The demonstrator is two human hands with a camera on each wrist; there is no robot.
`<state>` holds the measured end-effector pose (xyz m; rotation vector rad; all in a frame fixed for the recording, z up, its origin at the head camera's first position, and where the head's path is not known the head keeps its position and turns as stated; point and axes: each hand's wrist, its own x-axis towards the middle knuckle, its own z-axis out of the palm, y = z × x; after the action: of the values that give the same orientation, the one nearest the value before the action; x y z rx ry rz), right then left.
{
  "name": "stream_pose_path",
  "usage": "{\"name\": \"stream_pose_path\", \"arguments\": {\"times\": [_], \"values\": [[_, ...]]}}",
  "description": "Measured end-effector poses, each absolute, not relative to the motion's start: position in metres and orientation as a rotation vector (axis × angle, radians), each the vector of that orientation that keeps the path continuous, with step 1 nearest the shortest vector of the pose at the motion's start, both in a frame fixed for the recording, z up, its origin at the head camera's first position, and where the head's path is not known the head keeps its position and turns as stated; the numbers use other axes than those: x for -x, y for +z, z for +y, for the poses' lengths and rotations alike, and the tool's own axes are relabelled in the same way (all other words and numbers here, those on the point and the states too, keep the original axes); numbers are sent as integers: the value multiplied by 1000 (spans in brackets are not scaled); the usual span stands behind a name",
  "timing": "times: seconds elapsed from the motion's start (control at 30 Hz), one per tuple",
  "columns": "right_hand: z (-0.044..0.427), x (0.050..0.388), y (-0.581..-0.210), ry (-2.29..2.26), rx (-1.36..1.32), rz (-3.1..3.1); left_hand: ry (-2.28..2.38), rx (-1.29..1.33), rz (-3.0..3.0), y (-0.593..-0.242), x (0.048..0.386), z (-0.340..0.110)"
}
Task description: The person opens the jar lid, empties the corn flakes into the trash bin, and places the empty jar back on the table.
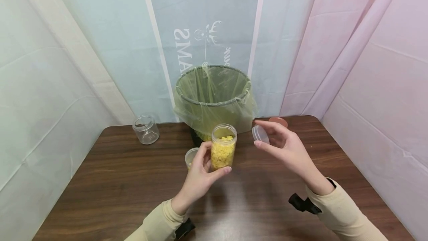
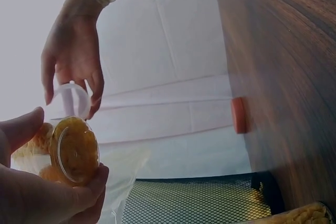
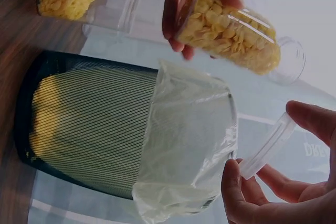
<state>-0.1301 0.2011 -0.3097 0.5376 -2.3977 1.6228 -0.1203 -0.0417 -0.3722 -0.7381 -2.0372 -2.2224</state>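
Brown tabletop (image 1: pixel 127 181), bin (image 1: pixel 214 104) behind held jar (image 1: pixel 223 151)

My left hand (image 1: pixel 197 182) curls in a grip, its thumb (image 1: pixel 220 174) stretched toward my right; my right hand (image 1: pixel 291 152) pinches, forefinger (image 1: pixel 271 125) above and right thumb (image 1: pixel 268 148) below, spread apart; my sleeved left forearm (image 1: pixel 157 223) and right forearm (image 1: pixel 344 213) slant inward; both hands are raised, near each other without touching.
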Motion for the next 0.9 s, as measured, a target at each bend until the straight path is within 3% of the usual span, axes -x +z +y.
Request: {"name": "stream_pose_path", "arguments": {"times": [0.9], "values": [[226,151,-341,1475,-314,-2530,-2090,569,-2063,-365,119,-70]]}}
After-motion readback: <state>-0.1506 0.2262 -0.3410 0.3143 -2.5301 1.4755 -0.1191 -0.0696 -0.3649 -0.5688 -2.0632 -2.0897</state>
